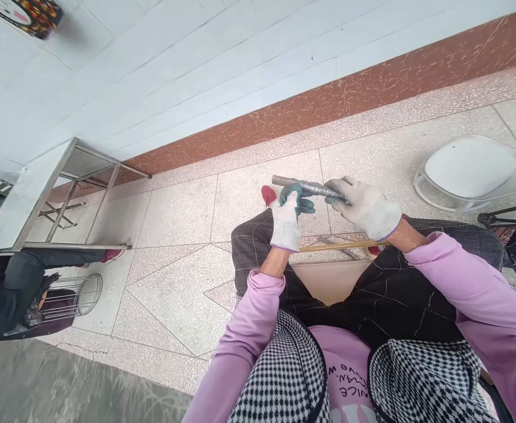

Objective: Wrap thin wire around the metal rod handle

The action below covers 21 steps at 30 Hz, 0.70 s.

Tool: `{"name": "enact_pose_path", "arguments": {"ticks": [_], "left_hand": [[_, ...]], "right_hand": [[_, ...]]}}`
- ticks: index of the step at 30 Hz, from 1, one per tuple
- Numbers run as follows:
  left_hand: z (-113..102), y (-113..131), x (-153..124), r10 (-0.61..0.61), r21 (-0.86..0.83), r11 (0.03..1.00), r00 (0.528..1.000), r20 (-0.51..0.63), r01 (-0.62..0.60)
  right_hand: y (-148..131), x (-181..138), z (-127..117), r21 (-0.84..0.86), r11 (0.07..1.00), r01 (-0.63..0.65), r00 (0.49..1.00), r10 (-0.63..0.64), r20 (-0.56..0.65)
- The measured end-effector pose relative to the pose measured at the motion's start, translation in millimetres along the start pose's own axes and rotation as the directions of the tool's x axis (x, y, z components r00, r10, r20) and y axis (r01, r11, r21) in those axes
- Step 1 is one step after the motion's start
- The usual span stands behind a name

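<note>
In the head view a short rod (314, 187) lies across in front of me, above my lap. Its left end is bare and brownish grey, and silvery wire or thread appears wound round the rest. My left hand (288, 216), in a white glove with green fingers, closes on the rod near the bare end, some fingers pointing right. The right end is gripped by my right hand (366, 207), in a matching glove; its palm hides that end.
A wooden bar (339, 245) and a pale board (328, 275) sit between my knees. On the right stands a white stool (469, 170). At left are a metal-framed table (46, 188), a wire basket (88, 295) and another person (2, 299). A tiled wall (240, 64) runs ahead.
</note>
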<state>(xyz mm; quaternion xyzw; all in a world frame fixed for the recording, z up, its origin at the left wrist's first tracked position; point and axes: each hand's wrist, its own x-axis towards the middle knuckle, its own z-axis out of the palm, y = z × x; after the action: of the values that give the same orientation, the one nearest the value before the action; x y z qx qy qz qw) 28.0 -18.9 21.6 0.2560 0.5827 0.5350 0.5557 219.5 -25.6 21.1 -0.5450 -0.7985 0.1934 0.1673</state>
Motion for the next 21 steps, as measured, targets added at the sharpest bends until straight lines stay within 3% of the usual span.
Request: {"name": "enact_pose_path", "arguments": {"ticks": [4,11,13,14,17,19,21], "left_hand": [[-15.4,-2.4,-7.6,0.04,0.062,0.997,0.995,0.096,-0.046],[-32.5,-13.8,-29.0,-0.027,0.153,0.988,0.945,0.327,-0.025],[-36.1,-19.2,-28.5,-0.071,0.177,0.984,0.925,0.373,0.004],[-38.0,-21.3,-25.9,-0.089,0.195,0.981,0.918,0.385,0.014],[-43.5,-22.3,-10.1,-0.126,0.298,0.954,0.915,0.383,0.007],[-46.3,-17.5,3.2,-0.122,0.39,0.92,0.93,0.346,-0.024],[-48.9,-9.1,14.1,-0.114,0.457,0.888,0.939,0.326,-0.051]], "right_hand": [[-0.2,-1.9,-7.0,-0.036,0.998,-0.045,0.998,0.046,0.04],[8.2,1.5,-9.8,0.249,0.963,-0.105,0.992,0.083,0.097],[9.4,0.3,-13.8,0.458,0.871,-0.18,0.982,0.131,0.137],[10.0,-0.7,-16.1,0.584,0.78,-0.225,0.972,0.144,0.183],[14.4,-3.2,-21.0,0.81,0.5,-0.307,0.942,0.039,0.333],[20.5,-2.9,-19.7,0.811,0.503,-0.298,0.914,-0.095,0.395],[28.3,-1.5,-14.1,0.746,0.617,-0.251,0.877,-0.181,0.445]]}}
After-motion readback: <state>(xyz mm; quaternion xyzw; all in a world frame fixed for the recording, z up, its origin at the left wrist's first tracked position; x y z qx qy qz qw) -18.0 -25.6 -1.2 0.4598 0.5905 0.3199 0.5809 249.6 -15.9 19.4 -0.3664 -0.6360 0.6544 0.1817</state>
